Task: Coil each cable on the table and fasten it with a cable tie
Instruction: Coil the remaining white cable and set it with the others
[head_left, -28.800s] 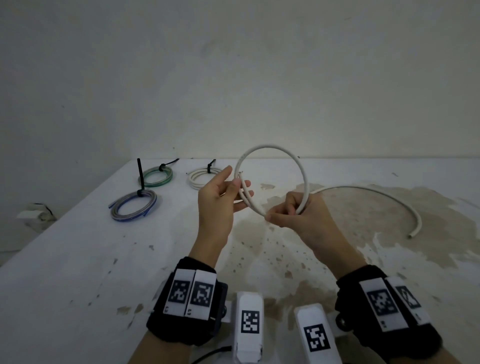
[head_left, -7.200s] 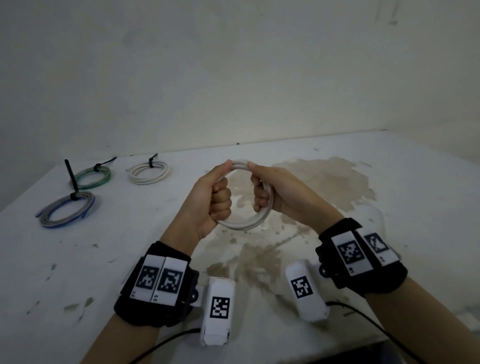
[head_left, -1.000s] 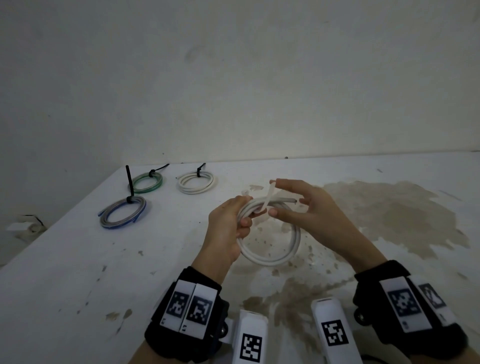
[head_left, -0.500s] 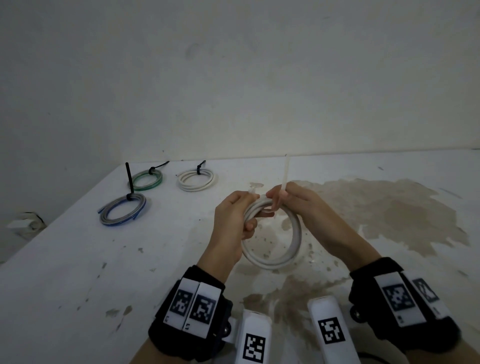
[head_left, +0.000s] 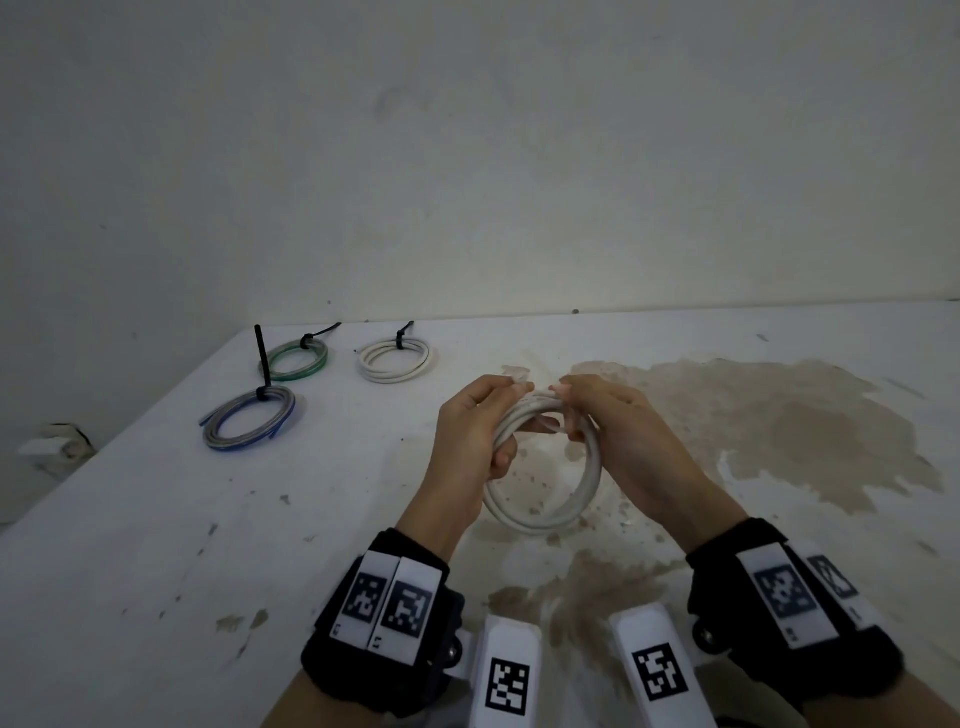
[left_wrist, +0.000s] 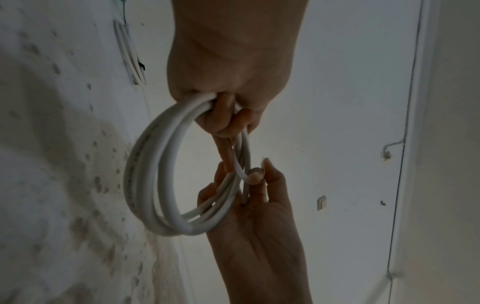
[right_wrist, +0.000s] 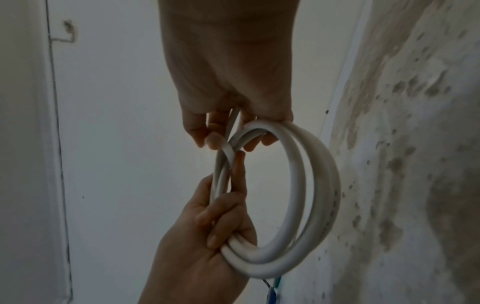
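Now the white cable coil hangs above the stained table — our left hand curls round its left side, our right hand pinches a pale cable tie against the top. Well apart, far left, lie three tied coils.

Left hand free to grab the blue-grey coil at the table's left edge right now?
Probably not yet. The left hand grips the white coil that the right hand is working on. The path over the table to the blue-grey coil looks unobstructed.
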